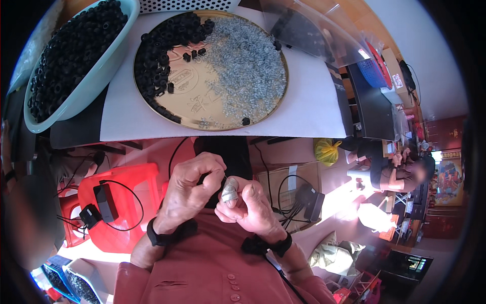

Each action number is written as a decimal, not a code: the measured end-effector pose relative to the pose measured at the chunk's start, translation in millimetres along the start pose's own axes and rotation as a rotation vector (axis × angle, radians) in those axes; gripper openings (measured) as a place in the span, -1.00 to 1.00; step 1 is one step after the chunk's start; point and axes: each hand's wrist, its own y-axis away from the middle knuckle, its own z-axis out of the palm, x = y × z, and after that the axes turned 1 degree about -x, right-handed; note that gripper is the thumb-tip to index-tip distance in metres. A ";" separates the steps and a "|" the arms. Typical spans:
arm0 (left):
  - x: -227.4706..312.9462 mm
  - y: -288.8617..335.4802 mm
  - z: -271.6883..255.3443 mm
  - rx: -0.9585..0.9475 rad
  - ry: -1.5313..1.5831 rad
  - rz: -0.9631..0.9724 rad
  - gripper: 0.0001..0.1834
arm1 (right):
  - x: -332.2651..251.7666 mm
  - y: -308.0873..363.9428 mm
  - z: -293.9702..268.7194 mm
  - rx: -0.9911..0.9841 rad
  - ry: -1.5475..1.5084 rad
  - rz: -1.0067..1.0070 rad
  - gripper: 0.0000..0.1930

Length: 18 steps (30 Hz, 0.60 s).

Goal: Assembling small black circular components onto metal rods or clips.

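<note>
Head view: my left hand (190, 190) pinches a small black ring (205, 178), light and stiff; right hand (248, 205) curls closed beside it, a taped fingertip up.

Yellow tied bag (326, 151) under table, lit screen (416, 262) — lower right

Bright daylight, sun patch lower right, fisheye bending, dark vignetted rim, sharp centre

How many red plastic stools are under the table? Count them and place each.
2. One red stool stands left of the left hand, carrying black devices with cables. A second red stool sits farther left, partly hidden behind the first; more may be hidden.
</note>
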 end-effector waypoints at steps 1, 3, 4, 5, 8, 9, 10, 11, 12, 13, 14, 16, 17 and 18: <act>-2.9 -2.2 1.6 0.041 -0.165 0.101 -0.96 | 0.9 0.1 1.4 0.034 -0.061 0.013 -0.48; -12.1 -6.1 -1.7 0.080 -0.327 0.201 -0.96 | 0.4 4.2 2.5 -0.051 0.021 -0.045 -0.48; -18.5 -7.5 -8.3 0.122 -0.400 0.143 -0.97 | -3.3 4.5 5.0 -0.136 0.104 -0.104 -0.48; -21.7 -8.7 -11.4 0.164 -0.472 0.085 -0.97 | -12.6 5.7 9.9 -0.229 0.229 -0.194 -0.48; -16.4 -4.6 -5.3 0.077 -0.406 0.032 -0.92 | -5.9 5.3 9.0 -0.076 0.185 -0.166 -0.52; -15.7 -7.9 -3.3 -0.009 -0.358 -0.048 -0.89 | -5.5 5.6 2.0 -0.102 0.169 -0.163 -0.54; -11.2 -8.7 -4.8 -0.047 -0.385 -0.172 -0.91 | -6.0 6.7 -0.1 -0.087 0.173 -0.157 -0.56; -9.4 -8.4 -3.9 -0.055 -0.384 -0.157 -0.91 | -7.5 6.7 -0.8 -0.072 0.179 -0.152 -0.57; -8.3 -7.7 -1.0 0.004 -0.362 -0.157 -0.90 | -12.0 4.6 1.2 -0.022 0.235 -0.106 -0.55; -7.3 -7.8 2.0 0.056 -0.338 -0.155 -0.86 | -17.8 1.6 4.6 0.033 0.293 -0.064 -0.52; -6.6 -7.7 5.5 0.069 -0.311 -0.117 -0.78 | -24.0 -1.3 5.7 0.084 0.353 -0.064 -0.59; -8.3 -5.8 7.5 0.057 -0.321 -0.063 -0.78 | -44.7 -11.1 9.8 0.189 0.429 -0.121 -0.64; -9.5 -6.0 6.2 0.063 -0.334 -0.031 -0.78 | -59.8 -16.0 10.5 0.257 0.448 -0.137 -0.65; -2.6 -5.7 -1.0 -0.037 -0.357 -0.082 -0.80 | -75.9 -22.4 5.7 0.348 0.556 -0.156 -0.67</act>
